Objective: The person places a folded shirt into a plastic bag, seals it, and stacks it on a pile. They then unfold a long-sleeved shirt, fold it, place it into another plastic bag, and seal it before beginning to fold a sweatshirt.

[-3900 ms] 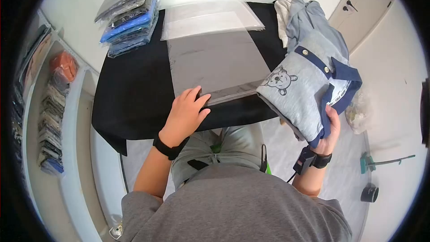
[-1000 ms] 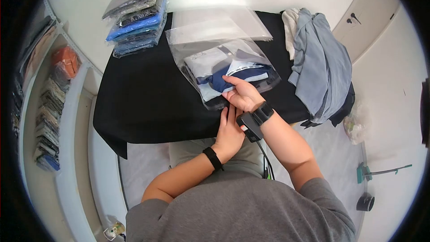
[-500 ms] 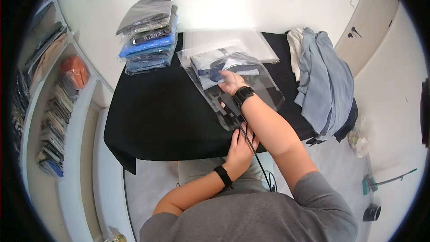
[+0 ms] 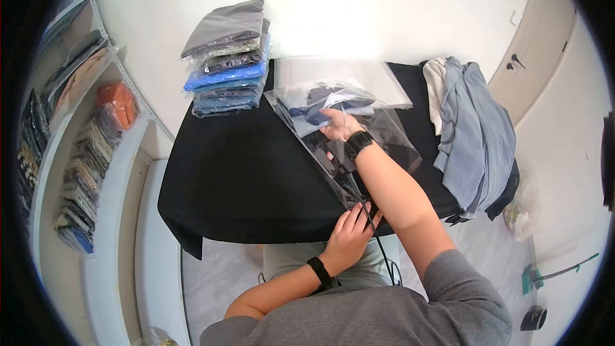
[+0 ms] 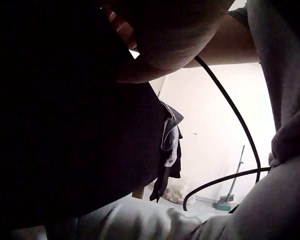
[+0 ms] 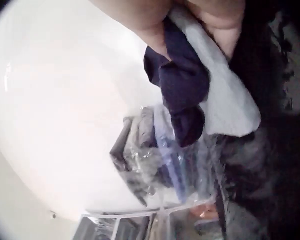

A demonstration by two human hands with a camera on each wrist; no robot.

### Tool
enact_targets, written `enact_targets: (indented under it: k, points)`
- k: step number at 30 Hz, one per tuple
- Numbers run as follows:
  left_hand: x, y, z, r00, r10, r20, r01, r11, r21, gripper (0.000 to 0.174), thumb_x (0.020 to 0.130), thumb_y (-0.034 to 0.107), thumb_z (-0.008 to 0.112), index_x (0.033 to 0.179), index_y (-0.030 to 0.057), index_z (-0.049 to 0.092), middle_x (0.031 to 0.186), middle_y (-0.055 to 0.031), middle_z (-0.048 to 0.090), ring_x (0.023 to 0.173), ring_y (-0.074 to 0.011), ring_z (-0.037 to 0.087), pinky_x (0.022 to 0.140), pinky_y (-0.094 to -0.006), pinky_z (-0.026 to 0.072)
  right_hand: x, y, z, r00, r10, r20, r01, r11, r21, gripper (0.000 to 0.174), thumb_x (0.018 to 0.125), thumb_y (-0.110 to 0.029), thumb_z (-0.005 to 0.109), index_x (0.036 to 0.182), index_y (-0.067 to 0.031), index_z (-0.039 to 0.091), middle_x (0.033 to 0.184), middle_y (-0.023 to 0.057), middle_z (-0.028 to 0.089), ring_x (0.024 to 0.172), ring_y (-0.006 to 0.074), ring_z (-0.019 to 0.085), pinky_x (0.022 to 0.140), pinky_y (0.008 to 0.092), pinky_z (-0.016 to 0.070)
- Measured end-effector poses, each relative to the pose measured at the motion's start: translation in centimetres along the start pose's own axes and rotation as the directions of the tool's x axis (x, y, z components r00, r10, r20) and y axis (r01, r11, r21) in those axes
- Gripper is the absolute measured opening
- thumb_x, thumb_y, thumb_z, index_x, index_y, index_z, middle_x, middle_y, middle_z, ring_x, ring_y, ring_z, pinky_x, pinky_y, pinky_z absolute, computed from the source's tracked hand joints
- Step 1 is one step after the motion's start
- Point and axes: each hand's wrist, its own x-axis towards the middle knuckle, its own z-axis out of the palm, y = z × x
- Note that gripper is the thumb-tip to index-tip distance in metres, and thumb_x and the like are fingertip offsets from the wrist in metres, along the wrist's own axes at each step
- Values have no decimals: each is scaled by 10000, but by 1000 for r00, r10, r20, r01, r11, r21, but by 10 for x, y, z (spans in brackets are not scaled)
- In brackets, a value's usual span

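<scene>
A folded light grey polo shirt with a navy collar lies inside a clear plastic bag on the black-covered table. My right hand reaches into the bag and grips the shirt at its collar. The right wrist view shows the navy collar and grey cloth bunched between thumb and fingers. At the table's front edge, my left hand rests its extended fingers on the near end of the bag, below the right forearm. Little of the left fingers shows in the dark left wrist view.
More flat clear bags lie at the back. A stack of bagged clothes stands back left. Loose blue-grey garments hang over the right side. A black cable runs down from the right wrist. Shelves line the left wall.
The polo shirt, earlier held beside the table, is now inside the bag. My right hand has pushed it deeper, away from me. My left hand stays at the bag's near end.
</scene>
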Motion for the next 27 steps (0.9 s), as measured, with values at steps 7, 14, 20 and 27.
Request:
enact_targets:
  k: [7,14,20,27]
  points:
    - [-4,-3,0,1000,-14,-1,14,998,-56,494,763,114,504,1257,133,503,1259,-141,475,1161,-282,449,949,-400,364,-41,-30,1,971,229,63,-207,947,-246,689,843,-433,590,1155,144,379,1101,297,525,982,367,575,890,390,476]
    - [-2,0,1,999,-32,-6,32,997,-66,462,794,123,498,1254,157,511,1266,-134,466,1171,-276,437,954,-396,349,-68,-32,18,872,-451,191,322,236,-917,268,825,-188,572,975,31,604,965,189,635,894,270,627,793,355,488]
    - [-5,-3,1,1000,-15,24,16,1000,-14,464,827,118,451,1287,167,482,1320,-121,404,1208,-262,384,970,-387,327,-4,-14,34,631,-495,597,529,-287,-798,328,894,-227,465,1106,2,567,1156,182,563,1122,332,496,914,367,430]
    - [-9,-3,6,999,-1,40,1,1000,20,472,840,141,435,1309,176,461,1352,-113,376,1231,-250,342,1003,-367,279,-11,-1,88,927,-324,191,97,-284,-954,698,852,-551,437,1385,-122,304,1460,113,246,1370,347,128,1029,627,166]
